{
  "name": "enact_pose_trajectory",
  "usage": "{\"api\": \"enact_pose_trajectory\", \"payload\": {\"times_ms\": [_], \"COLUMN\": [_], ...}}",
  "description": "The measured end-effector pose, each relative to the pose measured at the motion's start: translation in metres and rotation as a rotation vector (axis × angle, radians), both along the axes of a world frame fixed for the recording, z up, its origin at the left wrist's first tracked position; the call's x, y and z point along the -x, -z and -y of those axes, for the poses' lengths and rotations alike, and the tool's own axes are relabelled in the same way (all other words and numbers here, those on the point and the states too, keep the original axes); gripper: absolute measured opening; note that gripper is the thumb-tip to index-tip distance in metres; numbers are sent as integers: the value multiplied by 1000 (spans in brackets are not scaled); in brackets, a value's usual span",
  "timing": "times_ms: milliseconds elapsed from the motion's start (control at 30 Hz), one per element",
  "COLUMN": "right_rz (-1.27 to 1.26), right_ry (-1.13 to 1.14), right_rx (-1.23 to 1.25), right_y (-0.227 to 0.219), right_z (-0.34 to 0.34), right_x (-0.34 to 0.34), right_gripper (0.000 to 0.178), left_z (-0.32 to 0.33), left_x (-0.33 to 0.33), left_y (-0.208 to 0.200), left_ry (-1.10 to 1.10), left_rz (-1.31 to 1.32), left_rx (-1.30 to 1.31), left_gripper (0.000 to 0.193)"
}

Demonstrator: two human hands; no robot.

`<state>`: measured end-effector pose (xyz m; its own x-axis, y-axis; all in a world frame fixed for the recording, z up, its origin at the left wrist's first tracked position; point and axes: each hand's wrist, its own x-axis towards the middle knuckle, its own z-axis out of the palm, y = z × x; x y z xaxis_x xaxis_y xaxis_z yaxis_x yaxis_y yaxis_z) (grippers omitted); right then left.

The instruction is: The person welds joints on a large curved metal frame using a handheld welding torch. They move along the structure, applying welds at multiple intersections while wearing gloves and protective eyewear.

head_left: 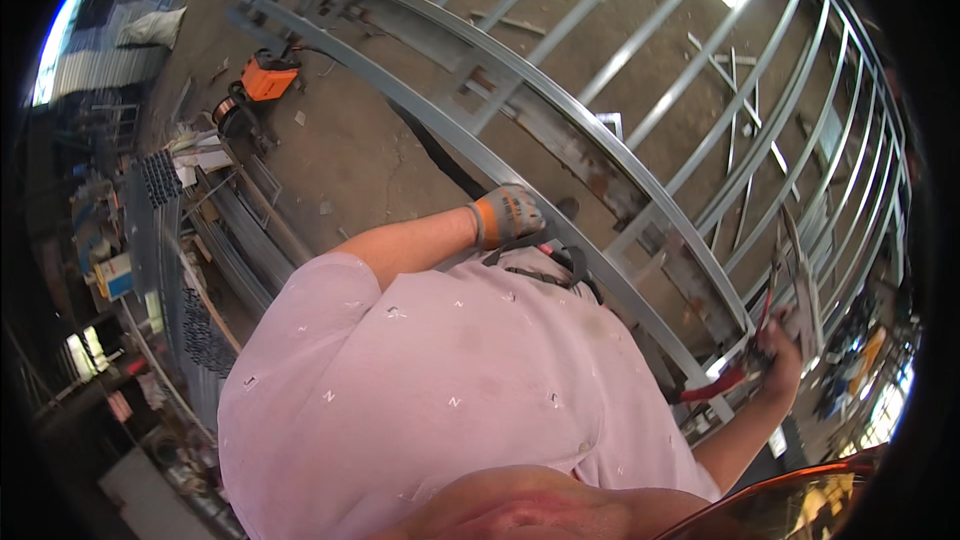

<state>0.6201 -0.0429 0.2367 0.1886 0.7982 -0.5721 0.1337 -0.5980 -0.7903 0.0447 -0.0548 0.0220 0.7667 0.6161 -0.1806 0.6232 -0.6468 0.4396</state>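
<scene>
Left hand [507, 215], in a grey-and-orange work glove, laid on the upper rail of the grey steel frame [560, 100], fingers curled down over it; closed on the rail or merely resting, cannot tell. Dark strap or cable [545, 270] hanging just below that glove, against the pink shirt [450, 370]. Right hand [783, 360], bare, well apart from the left, out at the frame's lower right corner, wrapped around a red-handled tool [730, 375]; tool head hidden against the metal, kind not certain, possibly pliers or a clamp. Frame itself lying flat over the dirt floor [350, 150], curved by the lens, long parallel bars running away to upper right, loose offcut strips [735, 80] lying crosswise among the bars. Judged step: working on a joint at the corner while steadying the frame. To do well: keep gloved hand firm on the rail so the frame does not shift, square the tool on the joint before squeezing, keep bare fingers off sharp cut ends. Further out: orange welding machine [268, 80] on the floor at upper left, bundles of steel tube [225, 240] stacked along the left, white sack [150, 28] beyond
</scene>
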Motion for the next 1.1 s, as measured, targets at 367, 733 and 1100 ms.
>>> {"api": "enact_pose_trajectory", "payload": {"times_ms": [367, 733, 1100], "right_rz": [-671, -246, -173], "right_ry": [469, 518, 554], "right_rx": [-414, -467, -353], "right_y": [-30, -145, -87], "right_z": [197, 344, 471], "right_x": [5, 22, -95], "right_gripper": [13, 19, 40], "left_z": [136, 240, 252], "left_x": [266, 210, 104], "left_y": [55, 63, -80], "left_ry": [-330, -500, -567], "left_rz": [-373, -169, -369], "left_rx": [277, 439, 134], "left_gripper": [45, 44, 36]}}
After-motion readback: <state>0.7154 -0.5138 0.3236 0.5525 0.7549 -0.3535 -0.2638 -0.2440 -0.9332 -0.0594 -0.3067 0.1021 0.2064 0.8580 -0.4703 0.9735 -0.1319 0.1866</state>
